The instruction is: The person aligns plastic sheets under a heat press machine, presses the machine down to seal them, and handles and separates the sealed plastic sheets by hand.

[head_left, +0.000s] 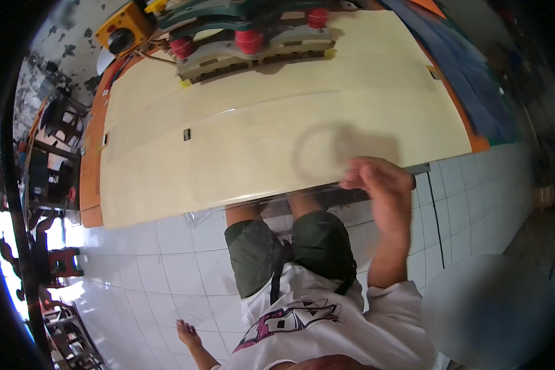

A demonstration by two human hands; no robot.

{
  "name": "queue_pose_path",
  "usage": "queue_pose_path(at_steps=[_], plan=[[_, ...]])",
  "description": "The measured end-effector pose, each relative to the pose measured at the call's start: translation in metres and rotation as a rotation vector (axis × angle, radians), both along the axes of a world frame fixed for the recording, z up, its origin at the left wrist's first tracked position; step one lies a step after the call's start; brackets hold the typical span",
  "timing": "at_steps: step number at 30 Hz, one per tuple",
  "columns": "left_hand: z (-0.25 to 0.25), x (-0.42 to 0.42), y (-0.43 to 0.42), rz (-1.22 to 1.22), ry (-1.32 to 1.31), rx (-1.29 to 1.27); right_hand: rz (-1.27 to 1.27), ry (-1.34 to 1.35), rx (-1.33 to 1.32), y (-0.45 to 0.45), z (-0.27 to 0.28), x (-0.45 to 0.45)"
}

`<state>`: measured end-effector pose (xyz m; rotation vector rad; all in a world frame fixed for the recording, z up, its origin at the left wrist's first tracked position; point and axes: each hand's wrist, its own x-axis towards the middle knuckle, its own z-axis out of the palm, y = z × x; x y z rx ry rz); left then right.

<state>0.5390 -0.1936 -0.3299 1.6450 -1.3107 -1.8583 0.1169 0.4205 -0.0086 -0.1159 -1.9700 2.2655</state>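
My right hand (376, 177) is raised at the front edge of the cream table sheet (246, 154), its thumb and fingers pressed together. What they hold, if anything, is too faint to make out. A faint ring-shaped outline (320, 151) and a soft shadow lie on the sheet beside these fingertips. My left hand (189, 333) hangs low over the white tiled floor, away from the table, with its fingers apart and nothing visible in them. A small dark rectangular piece (187, 134) sits on the left part of the sheet.
A green and grey frame with red round parts (248, 41) spans the table's far side. Near it is a yellow box with a black knob (124, 31). Dark blue sheeting (468, 80) lies along the right. A blurred pale round shape (490, 311) covers the lower right.
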Motion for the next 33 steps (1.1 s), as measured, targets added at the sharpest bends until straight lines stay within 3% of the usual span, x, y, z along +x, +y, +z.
queue_pose_path(at_steps=[5, 7, 8, 12, 14, 18, 24, 28, 33], plan=[[0.057, -0.066, -0.029, -0.042, 0.299, -0.217, -0.060, 0.071, 0.241, 0.075, 0.009, 0.000], [0.115, -0.133, -0.015, 0.063, 0.367, -0.328, -0.125, 0.086, 0.247, 0.104, 0.009, -0.003], [0.124, -0.144, -0.035, -0.072, 0.447, -0.350, -0.112, 0.091, 0.253, 0.118, 0.009, -0.004], [0.202, -0.233, -0.016, -0.079, 0.524, -0.499, -0.347, 0.074, 0.309, 0.155, 0.008, -0.008], [0.224, -0.262, -0.011, -0.215, 0.601, -0.597, -0.434, 0.065, 0.340, 0.169, 0.007, -0.006], [0.252, -0.298, 0.006, -0.309, 0.648, -0.616, -0.504, 0.075, 0.351, 0.196, 0.008, 0.002], [0.281, -0.358, 0.020, -0.411, 0.488, -0.711, -0.504, -0.017, 0.386, 0.225, 0.020, -0.011], [0.316, -0.429, 0.038, -0.489, 0.415, -0.844, -0.427, -0.039, 0.459, 0.237, 0.029, -0.060], [0.314, -0.532, 0.012, -0.683, 0.428, -0.943, -0.333, -0.068, 0.522, 0.243, 0.011, -0.146]])
